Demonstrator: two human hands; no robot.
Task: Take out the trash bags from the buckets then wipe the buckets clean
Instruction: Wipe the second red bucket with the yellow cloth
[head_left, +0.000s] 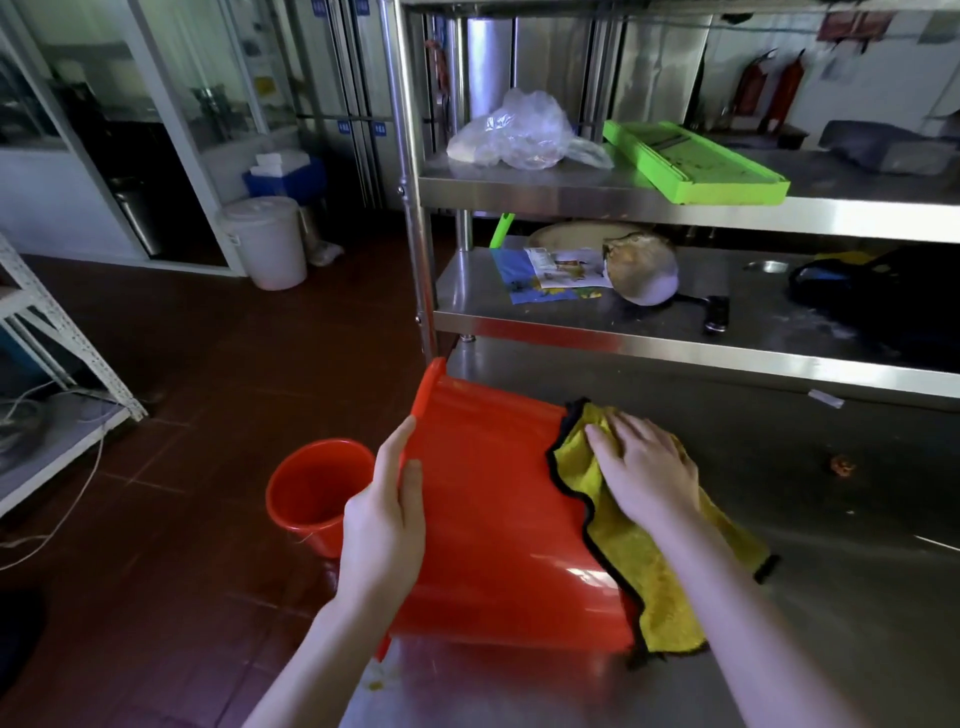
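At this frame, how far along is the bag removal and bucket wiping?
Done: no trash bag shows on either red bucket. In hand: the left hand grips the rim of the tipped bucket on the steel table; the right hand presses a yellow cloth against its base end. Left: possibly the floor bucket; whether it is wiped cannot be told.

Left hand (384, 514) grips the bucket (493, 493) rim, thumb outside; right hand (644, 467) lies flat, fingers straight, on the cloth (618, 556).
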